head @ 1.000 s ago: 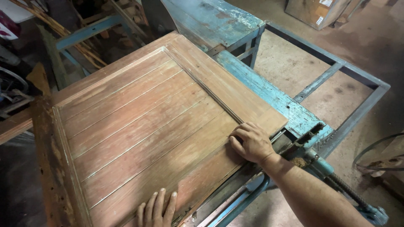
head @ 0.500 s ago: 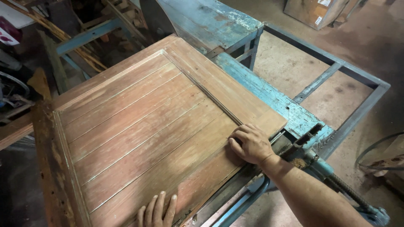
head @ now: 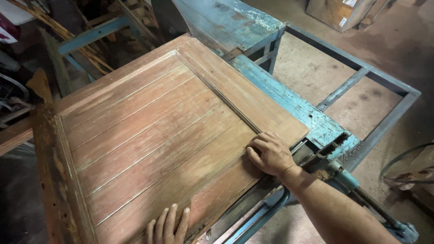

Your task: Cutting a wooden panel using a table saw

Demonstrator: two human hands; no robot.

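Note:
A large brown wooden door panel (head: pixel 153 131) with grooved boards lies flat across a worn blue metal frame (head: pixel 298 106). My right hand (head: pixel 270 152) rests palm down on the panel's near right corner, fingers curled slightly against the inner frame edge. My left hand (head: pixel 168 224) lies flat with fingers spread on the panel's near edge at the bottom of the view. Neither hand holds anything.
A blue screw clamp with a rusty threaded rod (head: pixel 343 174) sits just right of my right hand. A blue bench top (head: pixel 226 20) stands behind the panel. Scrap wood (head: pixel 72 36) is piled at the back left. A cardboard box (head: pixel 337 11) sits on the dusty floor.
Both hands stay pressed on the panel. The panel and hands appear shifted very slightly; the view has barely moved.

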